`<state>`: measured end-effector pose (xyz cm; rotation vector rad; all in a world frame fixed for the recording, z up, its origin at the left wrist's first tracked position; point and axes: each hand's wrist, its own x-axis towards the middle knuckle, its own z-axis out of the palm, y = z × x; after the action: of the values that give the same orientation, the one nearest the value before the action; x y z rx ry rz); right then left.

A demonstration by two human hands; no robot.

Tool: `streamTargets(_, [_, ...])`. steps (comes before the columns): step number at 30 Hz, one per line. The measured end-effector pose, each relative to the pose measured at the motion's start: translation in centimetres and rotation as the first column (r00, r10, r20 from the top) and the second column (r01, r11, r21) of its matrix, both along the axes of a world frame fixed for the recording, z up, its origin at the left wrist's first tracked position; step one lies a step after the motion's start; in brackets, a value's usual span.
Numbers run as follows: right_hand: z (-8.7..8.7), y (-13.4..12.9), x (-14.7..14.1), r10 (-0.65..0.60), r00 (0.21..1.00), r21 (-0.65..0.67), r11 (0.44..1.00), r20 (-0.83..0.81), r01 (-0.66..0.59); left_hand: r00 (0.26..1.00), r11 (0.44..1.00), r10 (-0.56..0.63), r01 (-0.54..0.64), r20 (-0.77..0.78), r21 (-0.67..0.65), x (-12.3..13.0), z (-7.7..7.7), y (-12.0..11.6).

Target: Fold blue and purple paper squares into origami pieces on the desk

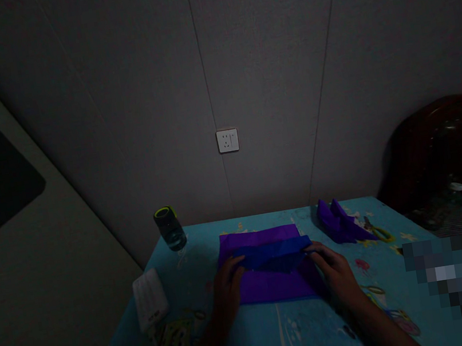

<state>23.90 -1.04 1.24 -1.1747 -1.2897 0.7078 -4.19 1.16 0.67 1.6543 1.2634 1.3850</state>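
Observation:
A strip of folded blue paper stretches between my two hands, above a flat purple sheet of paper on the table. My left hand pinches the strip's left end between thumb and fingers. At the right end, my right hand grips the strip the same way. The strip's lower edge sags to a point near its middle. Whether it touches the purple sheet I cannot tell. Beyond my right hand sits a purple folded paper boat.
Scissors with yellow handles lie beside the boat. A dark water bottle stands at the back left, with a white power bank and its cable nearer. The patterned blue tablecloth reaches a grey wall with a socket.

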Motion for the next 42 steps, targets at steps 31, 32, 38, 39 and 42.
streamTargets(31, [1.1,-0.3,-0.5,0.001,0.997,-0.079,0.997,0.076,0.005,0.985,0.991,-0.085,0.099,0.150,-0.091,0.4,0.5,0.4])
streamTargets(32, [1.1,-0.3,-0.5,0.007,0.997,-0.076,0.997,0.072,-0.001,0.982,0.989,-0.100,0.115,0.163,-0.089,0.3,0.4,0.5])
streamTargets(38, [1.0,-0.3,-0.2,-0.042,0.997,-0.059,0.997,0.071,0.046,0.914,0.933,-0.265,0.323,0.307,-0.158,0.9,-1.1,0.4])
streamTargets(39, [0.9,-0.3,-0.2,-0.058,0.996,-0.053,0.997,0.074,0.062,0.904,0.918,-0.290,0.356,0.315,-0.175,1.1,-1.4,0.3])
streamTargets(42, [0.7,-0.2,-0.2,-0.090,0.994,-0.052,0.994,0.067,0.094,0.909,0.910,-0.286,0.357,0.302,-0.213,1.6,-1.9,0.0])
